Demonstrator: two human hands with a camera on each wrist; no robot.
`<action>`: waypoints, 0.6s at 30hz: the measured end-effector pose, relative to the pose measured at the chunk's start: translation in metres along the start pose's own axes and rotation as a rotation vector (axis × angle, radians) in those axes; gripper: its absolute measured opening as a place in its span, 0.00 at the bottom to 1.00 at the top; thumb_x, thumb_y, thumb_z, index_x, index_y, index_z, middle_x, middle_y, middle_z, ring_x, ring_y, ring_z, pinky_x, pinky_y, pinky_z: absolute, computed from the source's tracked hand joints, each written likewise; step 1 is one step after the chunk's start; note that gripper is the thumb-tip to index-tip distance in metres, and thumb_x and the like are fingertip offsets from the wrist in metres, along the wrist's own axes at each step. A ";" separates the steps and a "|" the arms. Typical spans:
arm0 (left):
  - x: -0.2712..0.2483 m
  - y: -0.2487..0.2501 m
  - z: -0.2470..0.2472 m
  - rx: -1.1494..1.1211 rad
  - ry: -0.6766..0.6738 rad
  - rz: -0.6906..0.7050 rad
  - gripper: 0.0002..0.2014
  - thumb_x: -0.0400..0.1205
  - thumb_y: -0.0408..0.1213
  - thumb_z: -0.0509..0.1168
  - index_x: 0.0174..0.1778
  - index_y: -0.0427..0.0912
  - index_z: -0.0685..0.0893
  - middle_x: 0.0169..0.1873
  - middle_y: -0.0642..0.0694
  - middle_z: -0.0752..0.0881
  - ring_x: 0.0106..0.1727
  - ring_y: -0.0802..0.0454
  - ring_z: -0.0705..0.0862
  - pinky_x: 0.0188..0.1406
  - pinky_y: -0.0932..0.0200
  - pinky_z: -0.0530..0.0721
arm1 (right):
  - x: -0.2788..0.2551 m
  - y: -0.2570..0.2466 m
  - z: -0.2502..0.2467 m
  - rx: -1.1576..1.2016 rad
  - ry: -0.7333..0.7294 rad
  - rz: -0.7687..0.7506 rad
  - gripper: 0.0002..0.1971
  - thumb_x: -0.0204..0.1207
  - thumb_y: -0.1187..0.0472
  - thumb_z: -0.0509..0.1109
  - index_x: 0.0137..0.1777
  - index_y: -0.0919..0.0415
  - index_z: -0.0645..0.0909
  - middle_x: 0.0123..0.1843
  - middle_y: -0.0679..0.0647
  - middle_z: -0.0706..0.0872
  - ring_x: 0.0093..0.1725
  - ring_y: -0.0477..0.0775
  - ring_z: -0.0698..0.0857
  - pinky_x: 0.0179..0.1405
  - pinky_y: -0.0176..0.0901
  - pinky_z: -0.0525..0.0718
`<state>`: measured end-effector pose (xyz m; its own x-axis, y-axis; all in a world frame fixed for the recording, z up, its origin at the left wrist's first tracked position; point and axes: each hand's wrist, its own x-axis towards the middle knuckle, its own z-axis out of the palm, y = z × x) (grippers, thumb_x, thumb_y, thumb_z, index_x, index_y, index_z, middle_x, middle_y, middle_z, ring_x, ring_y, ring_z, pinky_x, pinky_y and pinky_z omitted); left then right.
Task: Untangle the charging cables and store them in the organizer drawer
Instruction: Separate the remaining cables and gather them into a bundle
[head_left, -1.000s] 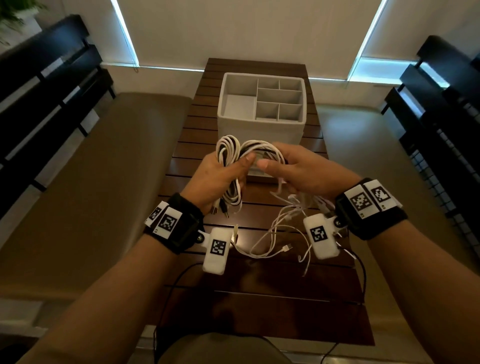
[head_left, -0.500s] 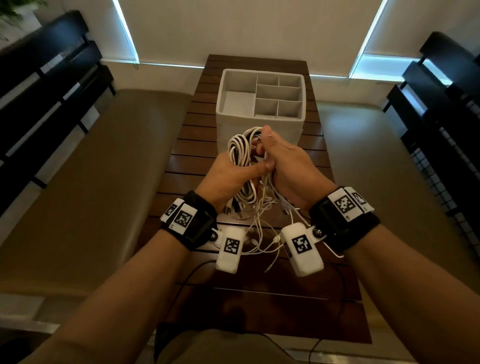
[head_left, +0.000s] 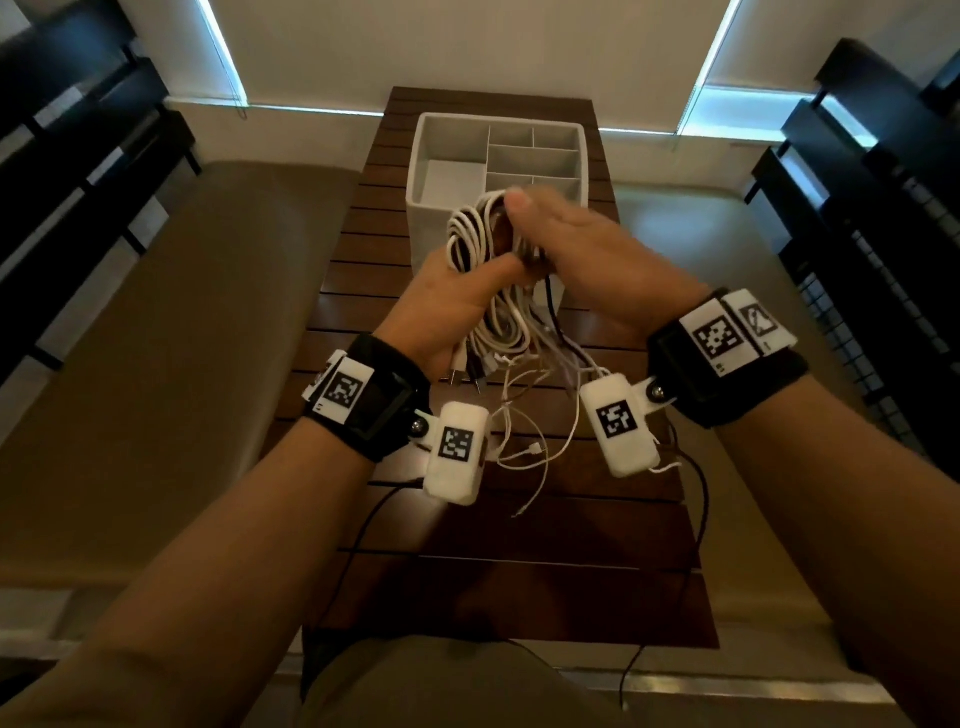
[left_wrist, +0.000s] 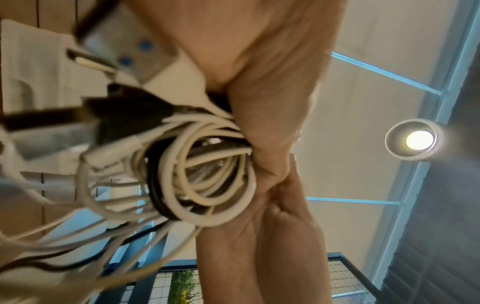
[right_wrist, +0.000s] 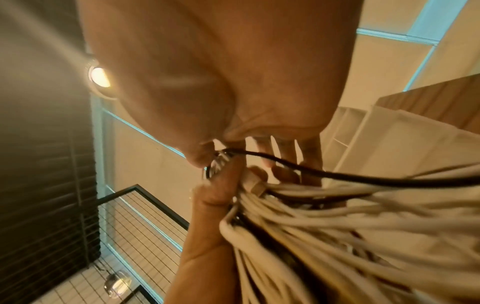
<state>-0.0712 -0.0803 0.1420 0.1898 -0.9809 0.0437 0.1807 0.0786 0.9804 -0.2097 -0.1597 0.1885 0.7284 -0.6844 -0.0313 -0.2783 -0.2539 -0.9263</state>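
A tangled bundle of white and black charging cables (head_left: 483, 260) hangs in the air in front of the white organizer (head_left: 431, 156). My left hand (head_left: 457, 296) grips the bundle's coiled middle, thumb across it. My right hand (head_left: 561, 244) holds the bundle's top right, fingers over the strands. In the left wrist view the cable coils (left_wrist: 202, 179) press against my palm and plugs stick out at the left. The right wrist view shows my fingers (right_wrist: 228, 185) pinching strands, with a black cable (right_wrist: 337, 174) running off to the right. Loose cable ends (head_left: 524, 447) dangle over the table.
The organizer has one large left compartment and several small ones on the right; all look bare. It stands at the far end of a dark slatted wooden table (head_left: 467, 571). Cushioned benches flank the table on both sides. Black sensor leads (head_left: 363, 525) trail toward me.
Both hands have lifted the bundle up and away from me, toward the organizer's front. My right hand has shifted from the bundle's side to over its top.
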 end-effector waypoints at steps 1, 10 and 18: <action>0.001 0.002 0.001 0.003 -0.017 0.003 0.12 0.84 0.29 0.69 0.63 0.37 0.89 0.61 0.29 0.90 0.66 0.29 0.87 0.73 0.27 0.82 | 0.003 -0.004 -0.002 0.029 0.053 -0.026 0.16 0.92 0.43 0.57 0.65 0.50 0.79 0.61 0.48 0.84 0.60 0.47 0.86 0.56 0.43 0.88; -0.009 -0.010 0.019 0.067 -0.055 -0.055 0.10 0.87 0.26 0.66 0.60 0.40 0.87 0.50 0.43 0.93 0.54 0.47 0.91 0.60 0.49 0.89 | 0.014 -0.014 0.011 0.443 0.009 -0.062 0.31 0.90 0.40 0.58 0.52 0.71 0.85 0.54 0.72 0.91 0.57 0.74 0.91 0.68 0.68 0.86; -0.016 -0.021 0.008 -0.002 -0.076 -0.124 0.18 0.83 0.25 0.72 0.69 0.41 0.85 0.63 0.38 0.91 0.67 0.41 0.89 0.73 0.41 0.85 | 0.015 -0.001 0.028 0.439 0.052 -0.063 0.30 0.92 0.42 0.55 0.51 0.71 0.84 0.44 0.69 0.87 0.42 0.63 0.89 0.49 0.56 0.91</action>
<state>-0.0857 -0.0678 0.1227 0.0927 -0.9937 -0.0630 0.2000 -0.0434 0.9788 -0.1814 -0.1508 0.1781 0.6999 -0.7132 0.0387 0.0656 0.0103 -0.9978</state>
